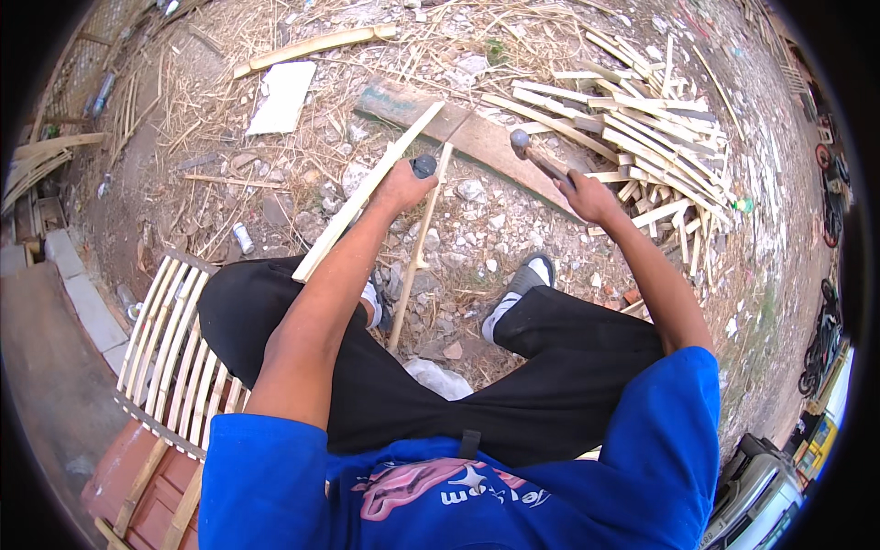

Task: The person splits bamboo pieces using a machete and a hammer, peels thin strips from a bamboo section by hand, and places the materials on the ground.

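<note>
My left hand [403,186] is closed around a dark, round-ended object [423,166], whose kind I cannot make out. Beside that hand a pale wooden strip [341,223] slants from my left thigh to the plank; whether the fingers also grip it is unclear. My right hand [589,197] grips the handle of a hammer [541,160], its rounded grey head raised over the wooden plank [504,148] on the ground. A thinner stick [420,247] leans from the plank's edge down between my feet.
A heap of split wooden strips [655,151] lies at the right. A slatted wooden panel [174,344] is by my left knee. A white sheet [282,97] and a long curved piece of wood [314,48] lie beyond the plank. Stones and straw litter the ground.
</note>
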Available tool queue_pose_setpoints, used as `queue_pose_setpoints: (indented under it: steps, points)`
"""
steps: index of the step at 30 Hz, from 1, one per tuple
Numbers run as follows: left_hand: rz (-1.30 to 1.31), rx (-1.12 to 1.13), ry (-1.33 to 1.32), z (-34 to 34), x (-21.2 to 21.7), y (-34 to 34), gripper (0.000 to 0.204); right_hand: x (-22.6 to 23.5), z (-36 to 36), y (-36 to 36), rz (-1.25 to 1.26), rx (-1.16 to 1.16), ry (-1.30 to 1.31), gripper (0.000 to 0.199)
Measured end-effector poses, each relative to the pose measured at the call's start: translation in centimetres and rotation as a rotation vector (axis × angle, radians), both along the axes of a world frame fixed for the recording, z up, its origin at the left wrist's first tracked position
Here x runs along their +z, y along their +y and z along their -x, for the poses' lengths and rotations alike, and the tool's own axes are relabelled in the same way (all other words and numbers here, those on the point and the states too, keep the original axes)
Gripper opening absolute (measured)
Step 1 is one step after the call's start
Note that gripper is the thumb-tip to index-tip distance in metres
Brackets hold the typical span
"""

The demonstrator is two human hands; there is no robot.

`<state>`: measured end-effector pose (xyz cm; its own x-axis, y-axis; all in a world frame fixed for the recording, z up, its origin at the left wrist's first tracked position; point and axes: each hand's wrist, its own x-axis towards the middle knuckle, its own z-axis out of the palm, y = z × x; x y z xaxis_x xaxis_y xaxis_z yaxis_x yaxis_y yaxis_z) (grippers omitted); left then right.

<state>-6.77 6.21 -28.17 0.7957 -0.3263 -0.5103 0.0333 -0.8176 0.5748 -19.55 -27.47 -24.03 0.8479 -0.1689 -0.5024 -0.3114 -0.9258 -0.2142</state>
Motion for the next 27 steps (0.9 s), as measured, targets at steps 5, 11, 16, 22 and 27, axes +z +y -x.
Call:
queue_pose_setpoints:
  steps: [5, 11, 16, 22, 27]
  points:
    - [-0.028, -0.057, -0.02, 0.3, 1.3, 0.4, 0.065, -0.3, 0.2, -0.3, 0.136, -0.038, -0.056, 0.043]
    - [-0.075, -0.1, -0.034, 0.2, 3.5, 0.6, 0.069, -0.1, 0.5, -1.2, 0.455, 0.167, -0.43, 0.037]
    - [0.168, -0.065, 0.004, -0.5, 6.3, 0.5, 0.052, 0.6, -3.6, 4.5, 0.246, 0.164, -0.153, 0.034]
    - [0.338, 0.127, 0.027, -3.0, 15.9, -0.9, 0.044, -15.8, 1.6, 19.1, -0.318, -0.566, -0.084, 0.054]
    - [0.607, 0.175, -0.076, -2.9, 28.0, 0.6, 0.046, -18.1, 6.6, 31.5, -0.397, -0.801, -0.091, 0.073]
